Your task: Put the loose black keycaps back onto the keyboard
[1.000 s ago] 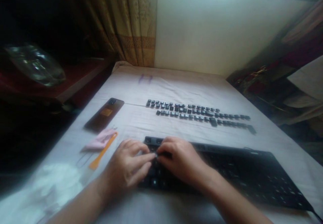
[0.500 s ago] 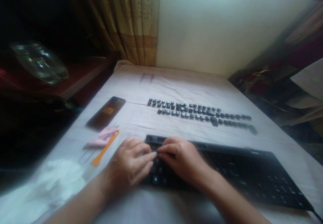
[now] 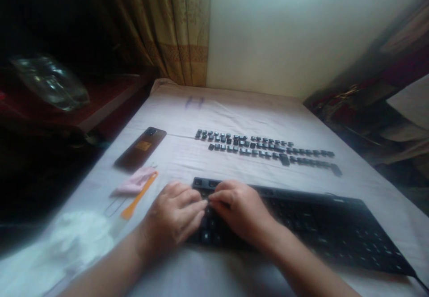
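Note:
A black keyboard (image 3: 335, 234) lies across the near part of the white-covered surface, many of its key places bare. My left hand (image 3: 177, 212) rests on its left end, fingers closed and thumb pressed forward. Close beside it, my right hand (image 3: 243, 207) is closed in a pinch, the fingertips of both hands meeting over the upper left keys. Whatever sits between the fingertips is too small and hidden to name. Beyond the keyboard, several loose black keycaps (image 3: 284, 159) stand in long rows.
Left of the keyboard lie an orange flat tool (image 3: 139, 196), a pink cloth (image 3: 132, 182), a bent wire (image 3: 114, 204) and a phone (image 3: 141, 147). A crumpled white cloth (image 3: 73, 239) is at the near left. A glass dish (image 3: 53, 85) stands on a side table (image 3: 107, 105).
Both hands stay pinched at the same upper left keys, with hardly any movement. The view has shifted very slightly.

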The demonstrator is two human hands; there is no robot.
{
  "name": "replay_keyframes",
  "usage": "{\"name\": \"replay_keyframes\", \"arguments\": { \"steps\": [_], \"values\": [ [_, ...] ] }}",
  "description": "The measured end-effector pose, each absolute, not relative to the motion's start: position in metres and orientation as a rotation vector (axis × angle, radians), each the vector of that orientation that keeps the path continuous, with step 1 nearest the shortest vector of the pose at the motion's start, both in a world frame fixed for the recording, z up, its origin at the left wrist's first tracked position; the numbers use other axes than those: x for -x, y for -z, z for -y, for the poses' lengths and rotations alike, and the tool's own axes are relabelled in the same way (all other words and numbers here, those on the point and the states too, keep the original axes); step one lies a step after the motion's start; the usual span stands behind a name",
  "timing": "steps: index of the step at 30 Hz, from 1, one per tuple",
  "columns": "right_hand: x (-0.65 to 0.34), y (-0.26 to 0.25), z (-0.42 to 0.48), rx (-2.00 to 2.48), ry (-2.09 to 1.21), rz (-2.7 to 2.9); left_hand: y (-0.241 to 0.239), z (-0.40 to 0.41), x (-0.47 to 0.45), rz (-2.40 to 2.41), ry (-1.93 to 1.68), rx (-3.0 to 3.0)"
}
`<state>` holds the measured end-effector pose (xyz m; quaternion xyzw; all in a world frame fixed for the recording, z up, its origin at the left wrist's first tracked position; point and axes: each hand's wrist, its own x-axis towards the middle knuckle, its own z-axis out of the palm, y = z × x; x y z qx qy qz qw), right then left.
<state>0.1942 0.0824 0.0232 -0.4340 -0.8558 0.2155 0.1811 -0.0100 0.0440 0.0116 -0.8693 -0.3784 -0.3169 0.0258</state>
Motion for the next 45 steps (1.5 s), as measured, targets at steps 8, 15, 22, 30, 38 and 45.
{"name": "replay_keyframes", "arguments": {
  "steps": [8, 15, 22, 30, 38, 45],
  "values": [
    [-0.194, -0.030, -0.083, 1.263, -0.660, 2.442, -0.010, -0.043, 0.011, 1.170, 1.030, 2.691],
    [-0.194, -0.031, -0.083, 1.234, -0.595, 2.472, -0.006, -0.044, 0.019, 1.240, 1.077, 2.675],
    [-0.202, -0.027, -0.077, 1.150, -0.752, 2.182, -0.006, -0.043, 0.015, 1.324, 1.147, 2.634],
    [-0.197, -0.027, -0.074, 1.234, -0.909, 2.041, -0.005, -0.040, 0.011, 1.344, 1.138, 2.590],
    [-0.195, -0.029, -0.073, 1.224, -0.999, 2.042, -0.008, -0.041, 0.008, 1.335, 1.131, 2.581],
    [-0.198, -0.030, -0.073, 1.067, -0.980, 2.096, -0.010, -0.040, 0.006, 1.423, 1.202, 2.608]
  ]
}}
